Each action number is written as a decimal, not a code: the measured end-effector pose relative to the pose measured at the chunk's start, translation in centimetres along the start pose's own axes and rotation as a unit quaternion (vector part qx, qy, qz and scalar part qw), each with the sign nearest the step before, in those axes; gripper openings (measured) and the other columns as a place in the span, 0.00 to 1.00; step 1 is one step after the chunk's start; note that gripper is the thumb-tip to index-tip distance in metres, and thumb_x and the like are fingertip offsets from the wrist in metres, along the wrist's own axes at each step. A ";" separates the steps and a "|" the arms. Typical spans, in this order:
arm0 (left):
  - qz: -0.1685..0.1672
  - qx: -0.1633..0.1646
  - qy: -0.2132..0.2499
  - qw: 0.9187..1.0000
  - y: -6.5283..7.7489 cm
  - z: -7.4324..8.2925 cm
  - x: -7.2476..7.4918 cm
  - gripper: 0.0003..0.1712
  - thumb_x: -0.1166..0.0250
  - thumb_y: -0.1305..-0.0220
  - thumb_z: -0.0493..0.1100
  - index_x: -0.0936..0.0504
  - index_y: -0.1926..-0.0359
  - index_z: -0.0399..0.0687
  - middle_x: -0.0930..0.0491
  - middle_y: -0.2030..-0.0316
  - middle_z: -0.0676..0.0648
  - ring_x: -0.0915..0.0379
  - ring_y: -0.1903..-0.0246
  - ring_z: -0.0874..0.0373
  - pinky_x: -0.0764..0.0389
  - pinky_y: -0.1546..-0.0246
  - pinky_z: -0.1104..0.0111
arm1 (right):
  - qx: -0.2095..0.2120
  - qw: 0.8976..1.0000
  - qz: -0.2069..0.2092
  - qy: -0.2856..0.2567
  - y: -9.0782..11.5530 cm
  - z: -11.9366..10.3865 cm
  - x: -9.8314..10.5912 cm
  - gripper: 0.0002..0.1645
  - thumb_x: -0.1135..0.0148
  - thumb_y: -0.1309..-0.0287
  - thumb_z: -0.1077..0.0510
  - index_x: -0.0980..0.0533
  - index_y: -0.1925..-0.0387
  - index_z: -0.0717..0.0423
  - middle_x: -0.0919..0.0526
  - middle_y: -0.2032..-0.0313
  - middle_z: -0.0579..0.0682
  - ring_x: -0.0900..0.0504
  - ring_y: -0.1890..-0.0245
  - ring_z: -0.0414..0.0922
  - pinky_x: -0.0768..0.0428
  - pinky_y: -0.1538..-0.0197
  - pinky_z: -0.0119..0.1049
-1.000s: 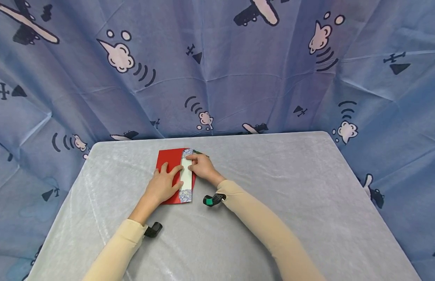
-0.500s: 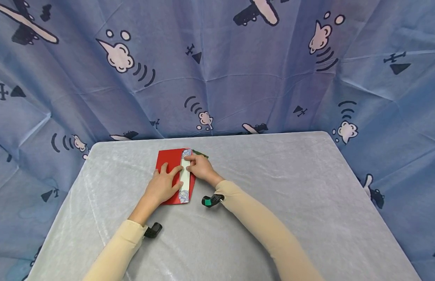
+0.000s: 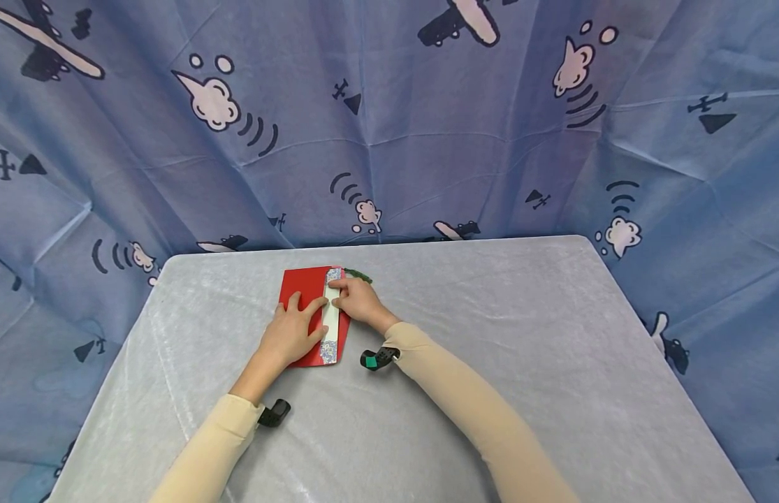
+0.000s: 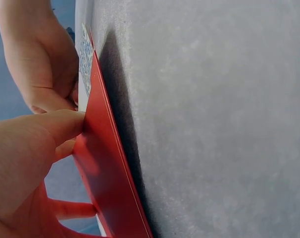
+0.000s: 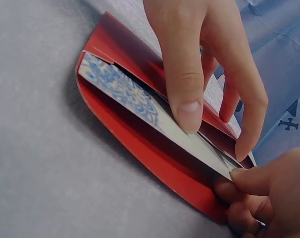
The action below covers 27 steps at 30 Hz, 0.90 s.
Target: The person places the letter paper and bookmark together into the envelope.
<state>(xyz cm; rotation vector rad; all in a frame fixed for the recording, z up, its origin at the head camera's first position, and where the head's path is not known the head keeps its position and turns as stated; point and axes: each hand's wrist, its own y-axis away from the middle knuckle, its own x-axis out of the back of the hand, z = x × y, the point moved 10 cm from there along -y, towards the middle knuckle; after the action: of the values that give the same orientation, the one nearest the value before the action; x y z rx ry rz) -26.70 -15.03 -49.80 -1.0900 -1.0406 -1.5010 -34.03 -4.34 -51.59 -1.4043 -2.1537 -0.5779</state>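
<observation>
A flat red paper envelope [image 3: 303, 281] rests near the table's back edge. Along its open right side sits a pale bookmark [image 3: 330, 319] with blue floral ends, lying between the two red layers in the right wrist view. A dark green tassel [image 3: 359, 274] trails from its far end. My left hand [image 3: 289, 334] spreads its fingers over the envelope, thumb and index tips at the bookmark's left edge. My right hand [image 3: 362, 302] pinches the bookmark's right edge, its thumb [image 5: 251, 179] on the upper face; its other fingers are partly hidden below.
A grey velvety cloth covers the table [image 3: 521, 349]. Behind it hangs a blue curtain [image 3: 414, 140] with airplane prints. Black cameras with straps sit at both wrists, the right strap [image 3: 378, 359] bearing a green patch.
The bookmark has slid slightly left, deeper between the red layers, and more red shows along its right side. My right hand has moved left with it; my left hand stays put.
</observation>
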 end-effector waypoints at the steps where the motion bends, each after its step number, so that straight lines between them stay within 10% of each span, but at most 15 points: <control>1: 0.000 0.000 0.000 1.000 0.0 0.0 0.0 0.36 0.35 0.37 0.55 0.34 0.29 0.60 0.41 0.31 0.28 0.36 0.39 0.23 0.17 0.56 0.41 | 0.001 1.000 0.000 0.001 0.0 -0.1 0.0 0.25 0.37 0.39 0.62 0.22 0.39 0.54 0.31 0.85 0.42 0.34 0.84 0.35 0.38 0.77 0.25; 27: 0.010 -0.002 -0.007 1.000 0.0 0.2 0.2 0.35 0.35 0.37 0.54 0.32 0.30 0.59 0.40 0.31 0.27 0.35 0.40 0.22 0.18 0.55 0.41 | 0.019 0.999 -0.015 0.024 0.1 -0.1 -0.3 0.26 0.38 0.38 0.61 0.24 0.38 0.53 0.26 0.85 0.43 0.31 0.86 0.34 0.35 0.79 0.24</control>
<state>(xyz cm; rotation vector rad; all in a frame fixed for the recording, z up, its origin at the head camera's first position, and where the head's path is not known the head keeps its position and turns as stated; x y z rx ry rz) -26.64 -14.85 -49.59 -1.1122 -1.0330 -1.4831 -33.81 -4.58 -51.71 -1.3263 -2.1401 -0.5729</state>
